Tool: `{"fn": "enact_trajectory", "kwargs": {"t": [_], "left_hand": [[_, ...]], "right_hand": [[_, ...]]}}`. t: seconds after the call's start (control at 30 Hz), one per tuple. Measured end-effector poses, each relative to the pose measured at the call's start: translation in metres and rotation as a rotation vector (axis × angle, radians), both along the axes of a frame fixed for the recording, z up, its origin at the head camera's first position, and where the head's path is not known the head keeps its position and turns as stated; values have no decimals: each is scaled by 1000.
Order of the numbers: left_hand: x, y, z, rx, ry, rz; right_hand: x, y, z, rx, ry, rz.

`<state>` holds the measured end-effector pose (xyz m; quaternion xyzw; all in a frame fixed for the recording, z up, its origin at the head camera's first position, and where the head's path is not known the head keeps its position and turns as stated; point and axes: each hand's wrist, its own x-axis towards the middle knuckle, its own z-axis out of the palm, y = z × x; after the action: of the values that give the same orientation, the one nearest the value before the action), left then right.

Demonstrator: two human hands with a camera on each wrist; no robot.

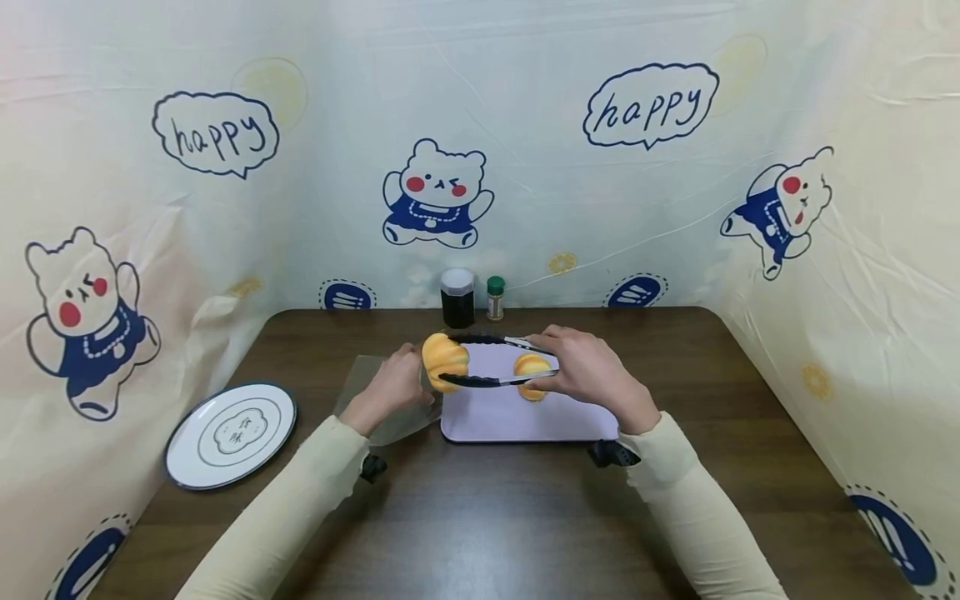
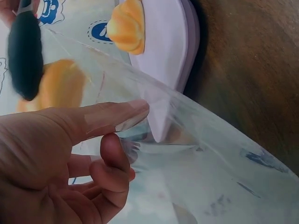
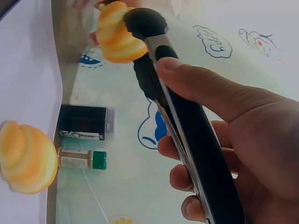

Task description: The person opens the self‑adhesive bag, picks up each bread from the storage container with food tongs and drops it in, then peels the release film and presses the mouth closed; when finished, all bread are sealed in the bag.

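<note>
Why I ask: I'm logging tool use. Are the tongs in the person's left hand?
No, the right hand grips the tongs, with a bread roll at their far end.

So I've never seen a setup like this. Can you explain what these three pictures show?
There's no robot here: each grip is a person's bare hand. The wide picture comes from a camera worn on the head; the two close ones come from cameras on the wrists.

The right hand holds tongs, which clasp a bread roll. The left hand pinches clear plastic, perhaps a bag.

On the table lies a pale purple tray with another roll on it. A plate lies at the left, and a dark jar and a green-capped bottle stand at the back.
</note>
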<state>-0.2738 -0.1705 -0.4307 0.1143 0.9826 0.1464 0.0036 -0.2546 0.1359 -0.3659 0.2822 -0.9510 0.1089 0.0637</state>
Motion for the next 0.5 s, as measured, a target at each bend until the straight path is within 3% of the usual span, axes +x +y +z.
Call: {"fn": "enact_trajectory", "kwargs": {"t": [0.5], "left_hand": [[2, 6, 9, -34, -1, -37]], "right_hand": [[1, -10, -3, 161, 86, 27]]}}
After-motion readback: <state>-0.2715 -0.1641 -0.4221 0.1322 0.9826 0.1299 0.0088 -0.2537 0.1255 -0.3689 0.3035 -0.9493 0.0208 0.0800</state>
